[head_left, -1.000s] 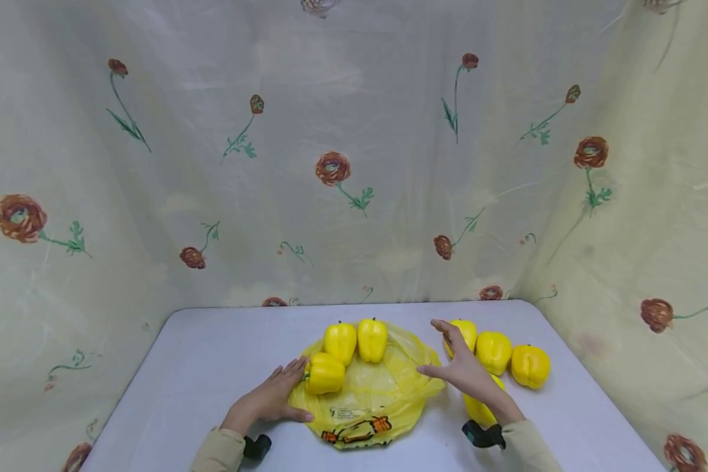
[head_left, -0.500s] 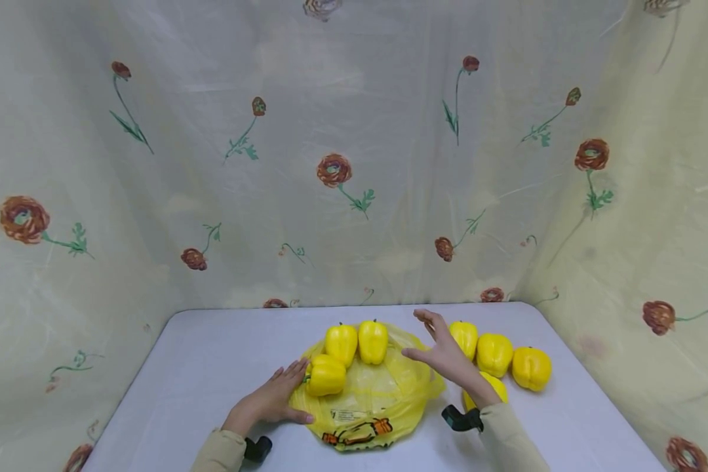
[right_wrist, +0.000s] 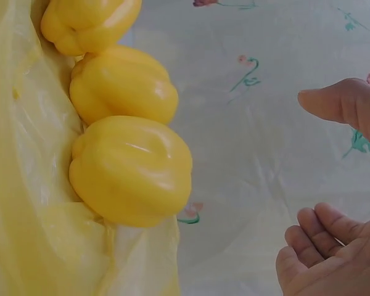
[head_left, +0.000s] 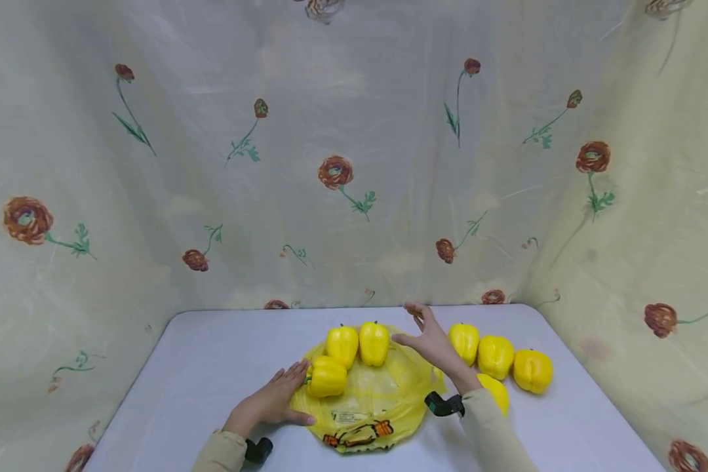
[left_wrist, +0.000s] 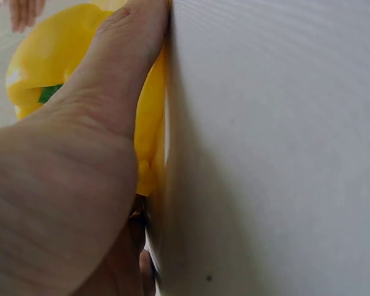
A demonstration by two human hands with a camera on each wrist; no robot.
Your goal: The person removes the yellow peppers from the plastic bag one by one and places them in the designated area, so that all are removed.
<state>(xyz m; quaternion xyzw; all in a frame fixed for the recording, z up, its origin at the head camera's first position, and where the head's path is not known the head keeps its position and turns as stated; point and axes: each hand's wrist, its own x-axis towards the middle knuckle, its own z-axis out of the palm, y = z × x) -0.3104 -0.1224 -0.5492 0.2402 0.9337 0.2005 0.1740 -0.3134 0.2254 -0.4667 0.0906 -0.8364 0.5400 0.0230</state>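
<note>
A yellow plastic bag [head_left: 383,387] with orange and black print lies flat on the table. Three yellow bell peppers stand on its left and back part: one on its side [head_left: 327,377], two upright behind it, the left one [head_left: 341,345] and the right one [head_left: 374,343]. My left hand [head_left: 271,398] rests on the bag's left edge, fingers spread and straight beside the lying pepper [left_wrist: 49,55]. Above the bag's right back part hovers my right hand [head_left: 432,342], thumb and fingers apart with nothing between them. The right wrist view shows the nearest pepper [right_wrist: 132,171] away from that hand.
Several more yellow peppers [head_left: 495,357] stand on the white table [head_left: 224,347] right of the bag; my right forearm partly covers one [head_left: 495,392]. A flower-printed curtain [head_left: 389,249] encloses the table's back and sides.
My right hand has moved left, from beside the right-hand peppers to over the bag near the back peppers. The left hand and the peppers have stayed in place.
</note>
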